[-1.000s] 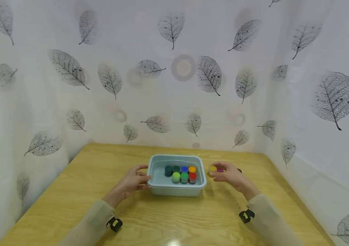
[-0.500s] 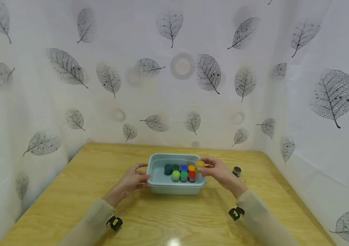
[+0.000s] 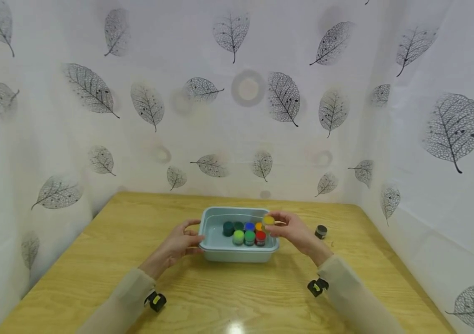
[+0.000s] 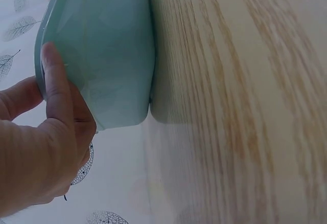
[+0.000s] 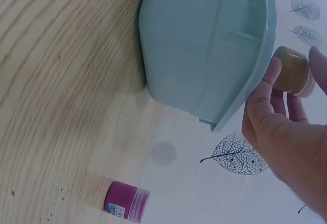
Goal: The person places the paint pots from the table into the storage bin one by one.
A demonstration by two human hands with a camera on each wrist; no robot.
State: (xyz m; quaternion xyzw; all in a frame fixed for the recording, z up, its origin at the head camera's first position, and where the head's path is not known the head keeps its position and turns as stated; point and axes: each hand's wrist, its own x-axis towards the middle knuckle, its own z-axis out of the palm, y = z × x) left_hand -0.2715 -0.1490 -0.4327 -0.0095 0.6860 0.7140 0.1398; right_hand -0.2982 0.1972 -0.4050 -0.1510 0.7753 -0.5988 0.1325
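Observation:
A pale blue-green plastic tub (image 3: 237,256) stands on the table. My left hand (image 3: 180,243) grips its left end, fingers against the outer wall and the rim (image 4: 41,55) in the left wrist view. My right hand (image 3: 293,230) pinches a small yellow paint jar (image 3: 269,221) over the tub's right end; the jar (image 5: 291,69) shows mustard yellow with a clear lid in the right wrist view. Inside the tub, grouped toward the right, sit several paint jars: dark teal (image 3: 228,228), blue (image 3: 249,227), orange (image 3: 258,226), lime (image 3: 238,237), green (image 3: 249,238) and red (image 3: 260,238).
One more paint jar (image 3: 321,232) stands on the table to the right of the tub; the right wrist view shows this jar (image 5: 122,201) as magenta with a clear lid. A leaf-patterned curtain (image 3: 237,130) borders the wooden table (image 3: 237,297) behind and at the sides.
My right hand has carried the yellow jar leftward, from beside the tub to over its right end. That uncovered the jar left on the table. My left hand keeps its grip.

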